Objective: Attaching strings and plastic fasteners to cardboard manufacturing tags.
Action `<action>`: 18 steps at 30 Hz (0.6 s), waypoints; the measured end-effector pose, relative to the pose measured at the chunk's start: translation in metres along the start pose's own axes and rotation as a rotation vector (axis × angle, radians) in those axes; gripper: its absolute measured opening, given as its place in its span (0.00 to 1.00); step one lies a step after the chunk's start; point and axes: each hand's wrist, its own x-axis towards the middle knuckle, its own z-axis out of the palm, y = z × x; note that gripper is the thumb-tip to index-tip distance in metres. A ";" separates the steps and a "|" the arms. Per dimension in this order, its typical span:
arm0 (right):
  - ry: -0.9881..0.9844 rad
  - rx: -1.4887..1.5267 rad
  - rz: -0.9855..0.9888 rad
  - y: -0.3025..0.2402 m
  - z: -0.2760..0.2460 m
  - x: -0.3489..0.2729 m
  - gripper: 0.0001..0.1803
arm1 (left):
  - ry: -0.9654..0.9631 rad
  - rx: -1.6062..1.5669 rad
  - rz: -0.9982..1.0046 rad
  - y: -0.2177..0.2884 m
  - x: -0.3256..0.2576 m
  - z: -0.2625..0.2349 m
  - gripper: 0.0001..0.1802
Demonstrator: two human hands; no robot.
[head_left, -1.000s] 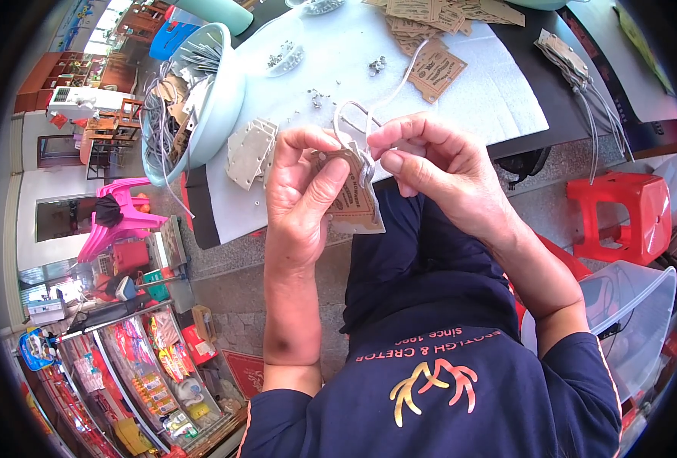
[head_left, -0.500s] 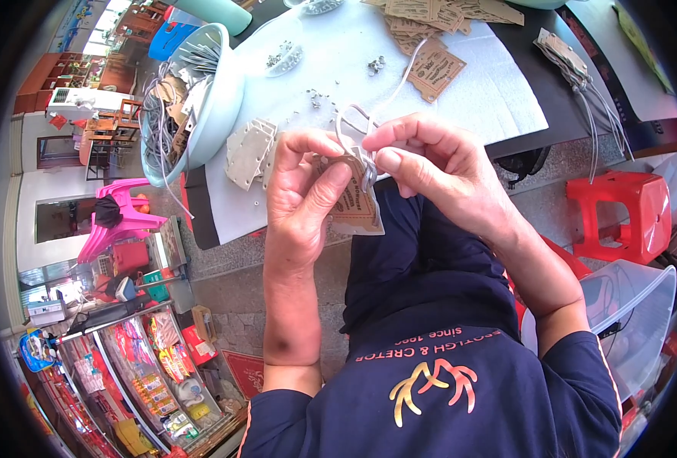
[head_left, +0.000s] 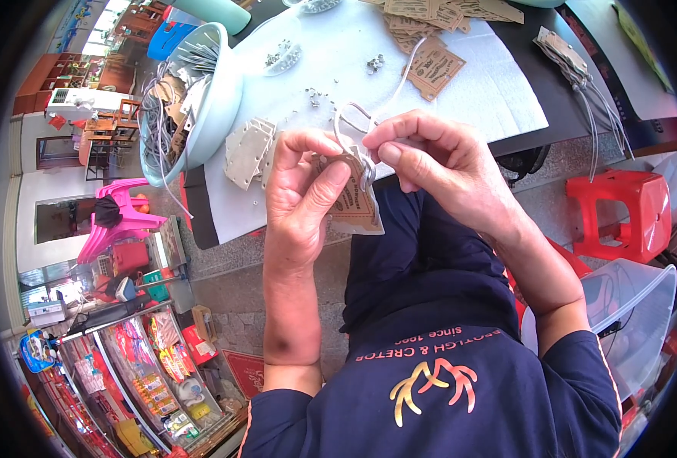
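My left hand [head_left: 304,191] pinches a brown printed card tag [head_left: 357,208] between thumb and fingers, above my lap at the table's near edge. A light grey cord [head_left: 344,120] loops up from the tag's top and is wound round itself in a knot beside my left thumb. With thumb and forefinger pressed together, my right hand [head_left: 438,164] grips the cord just right of the knot. The cord's far part runs up over the white sheet toward a loose brown tag [head_left: 435,69]. My right fingertips hide the gripped end.
On the white sheet [head_left: 499,99] lie small metal eyelets [head_left: 375,64], a stack of grey cards [head_left: 248,153] and a pile of brown tags [head_left: 430,14]. A pale blue basin [head_left: 228,99] holds corded tags at left. A corded bundle [head_left: 567,57] and a red stool [head_left: 625,214] are at right.
My right hand has shifted very slightly, and the cord winding at the knot looks a little looser and lower. My left hand holds the tag in the same place.
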 end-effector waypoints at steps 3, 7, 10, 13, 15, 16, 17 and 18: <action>-0.006 -0.001 -0.004 0.003 -0.001 0.000 0.10 | 0.019 0.010 -0.008 -0.002 -0.001 -0.002 0.10; -0.006 0.015 -0.023 0.003 -0.002 0.000 0.10 | 0.016 0.010 -0.036 0.000 -0.001 -0.003 0.11; -0.015 0.033 -0.018 0.002 -0.001 0.000 0.10 | 0.020 0.000 -0.058 -0.001 -0.003 -0.004 0.10; -0.011 0.073 -0.009 0.000 0.000 0.000 0.11 | 0.016 -0.021 -0.077 0.000 -0.002 -0.002 0.09; -0.012 0.082 0.001 -0.001 0.000 0.000 0.11 | -0.003 -0.035 -0.080 0.002 -0.001 -0.001 0.09; -0.013 0.090 0.010 -0.001 0.000 0.000 0.12 | 0.016 -0.037 -0.104 0.003 -0.002 0.000 0.09; -0.013 0.090 0.010 -0.001 0.000 0.000 0.12 | 0.036 -0.038 -0.129 0.004 -0.002 0.001 0.09; -0.006 0.099 0.010 0.000 0.000 -0.001 0.12 | 0.035 -0.038 -0.130 0.005 -0.002 0.002 0.09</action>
